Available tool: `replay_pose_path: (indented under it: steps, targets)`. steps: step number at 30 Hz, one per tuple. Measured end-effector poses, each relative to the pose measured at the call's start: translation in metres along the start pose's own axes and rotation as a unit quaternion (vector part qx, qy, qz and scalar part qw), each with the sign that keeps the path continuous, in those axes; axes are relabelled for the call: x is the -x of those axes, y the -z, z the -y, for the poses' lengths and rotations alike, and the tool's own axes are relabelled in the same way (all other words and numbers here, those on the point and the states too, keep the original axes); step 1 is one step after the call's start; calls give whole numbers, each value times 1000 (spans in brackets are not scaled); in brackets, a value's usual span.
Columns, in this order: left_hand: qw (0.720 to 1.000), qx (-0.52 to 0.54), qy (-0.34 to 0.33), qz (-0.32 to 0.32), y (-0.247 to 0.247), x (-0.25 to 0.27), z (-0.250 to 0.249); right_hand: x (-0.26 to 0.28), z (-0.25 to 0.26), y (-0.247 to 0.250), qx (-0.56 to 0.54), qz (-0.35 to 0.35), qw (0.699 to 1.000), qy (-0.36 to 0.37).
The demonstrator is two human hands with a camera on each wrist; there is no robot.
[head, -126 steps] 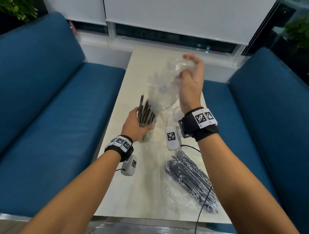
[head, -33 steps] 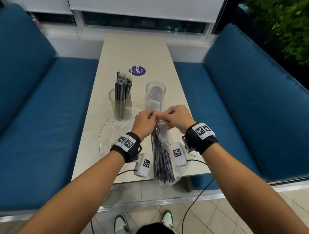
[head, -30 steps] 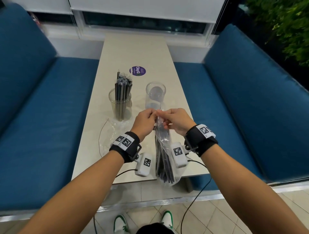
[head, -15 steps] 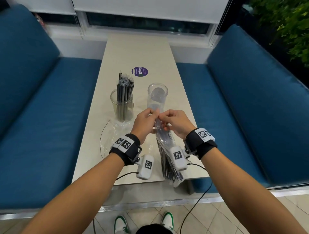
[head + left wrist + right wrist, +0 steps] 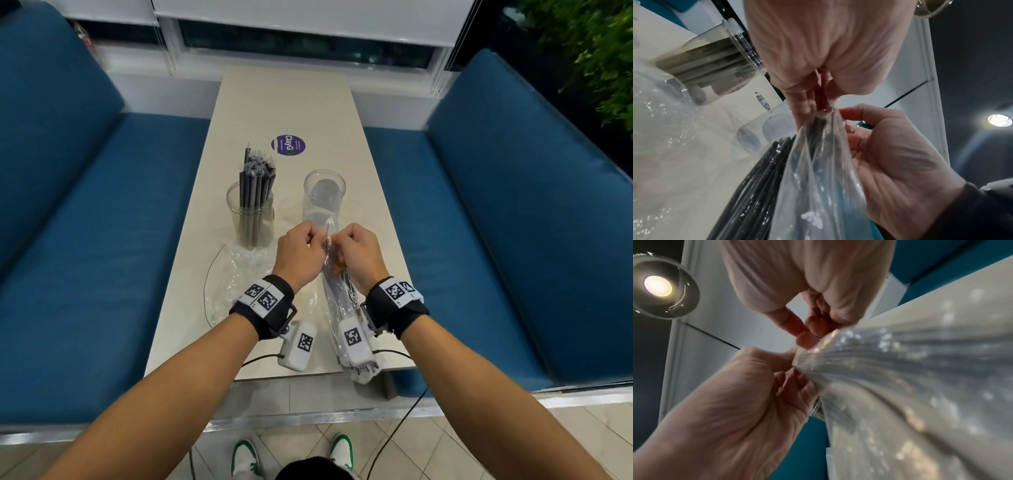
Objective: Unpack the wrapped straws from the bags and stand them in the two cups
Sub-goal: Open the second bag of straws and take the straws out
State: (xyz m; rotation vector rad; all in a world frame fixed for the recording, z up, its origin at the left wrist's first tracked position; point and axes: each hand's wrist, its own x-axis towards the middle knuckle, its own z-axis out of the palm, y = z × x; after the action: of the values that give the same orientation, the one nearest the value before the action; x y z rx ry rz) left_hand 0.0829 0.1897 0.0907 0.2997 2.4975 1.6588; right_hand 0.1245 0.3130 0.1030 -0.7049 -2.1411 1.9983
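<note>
Head view: bag (image 5: pixel 337 291) mouth is pinched by left hand (image 5: pixel 298 253) and right hand (image 5: pixel 356 251); sudden tearing could spill straws (image 5: pixel 760 186) off the worktop (image 5: pixel 284 102).

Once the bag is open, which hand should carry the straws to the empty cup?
Right, probably. The right hand is on the same side as the empty cup; the left hand can hold the bag.

Both forearms extend forward, wrists strapped with marker bands, the left hand (image 5: pixel 298 255) and right hand (image 5: pixel 359 255) raised knuckles-up close together, fingers (image 5: pixel 854 112) curled and pinching the bag (image 5: pixel 818 178) top between them.
</note>
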Motion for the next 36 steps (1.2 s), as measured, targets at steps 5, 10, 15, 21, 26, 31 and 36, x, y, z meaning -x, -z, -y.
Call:
replay_pose_path:
  steps: [5, 10, 15, 21, 26, 31, 36]
  targets:
    - [1000, 4, 6, 14, 1, 1, 0, 0, 2, -4, 147, 1, 985, 89]
    - [998, 44, 17, 41, 9, 10, -1, -3, 6, 1, 133, 46, 987, 81]
    - [997, -36, -62, 21, 11, 10, -3, 0, 6, -2, 245, 51, 959, 133]
    - [999, -21, -23, -41, 14, 2, 1, 0, 8, 2, 251, -4, 958, 135]
    - [999, -6, 2, -49, 16, -2, 0, 6, 21, 8, 238, 68, 967, 53]
    - [997, 48, 49, -42, 20, -5, 2, 2, 19, 16, 204, 4, 979, 14]
    - [996, 38, 80, -19, 20, -1, -6, -2, 19, 21, 81, -16, 996, -24]
